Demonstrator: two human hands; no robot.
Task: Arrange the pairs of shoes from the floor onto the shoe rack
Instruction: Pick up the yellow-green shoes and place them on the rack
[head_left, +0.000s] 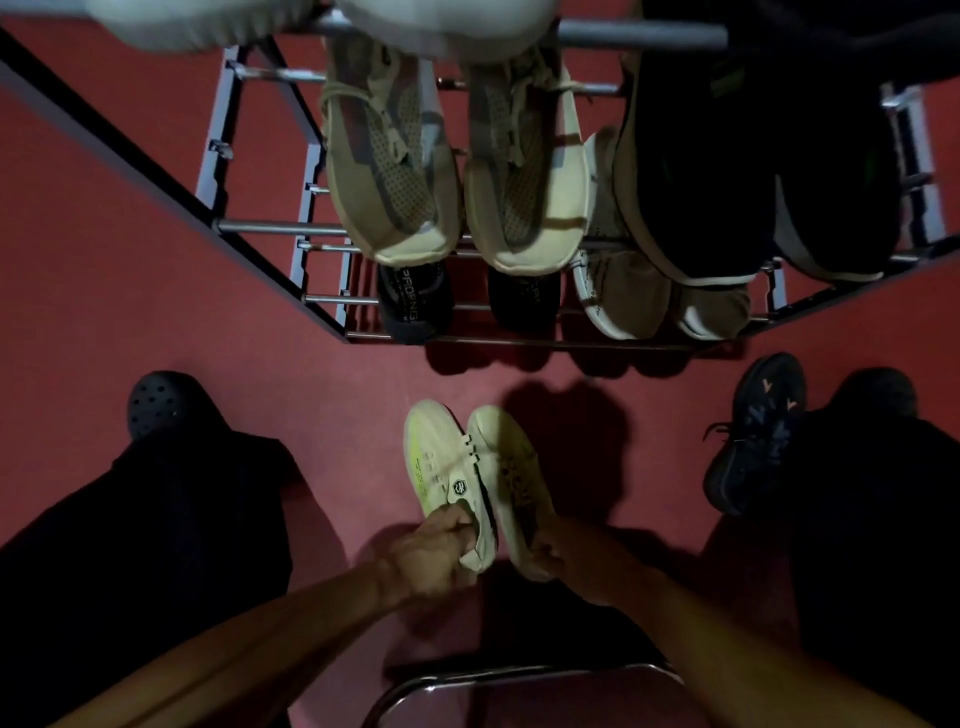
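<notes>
Several tiers of a metal shoe rack (270, 226), thin round rails on flat grey side frames, fill the upper half of the view above a matte red floor (104, 291). On a middle tier, toes outward: a beige pair (452, 176) of perforated mesh with pale rubber soles, and beside it a bulky black pair (748, 187) edged in light sole. Lower tier, partly hidden: a small black pair (415, 301) with white lettering on one toe, then a tan-and-white pair (660, 301). A blurred pale sole (311, 21) crosses the top edge. Dark trouser legs frame both sides; a black perforated clog (161, 402) shows at the left foot. One dark lace-up sneaker (758, 431) with pinkish marks lies on the floor at right. Centre, just in front of the rack: a cream pair (467, 478), smooth and slim, yellow-green streak along one side, small hexagonal badge on the tongue. Left hand (426, 558) grips one shoe's heel, fingers curled into the opening; right hand (561, 556) grips the other shoe's heel. A curved chrome tube (519, 673) sits at the bottom.
</notes>
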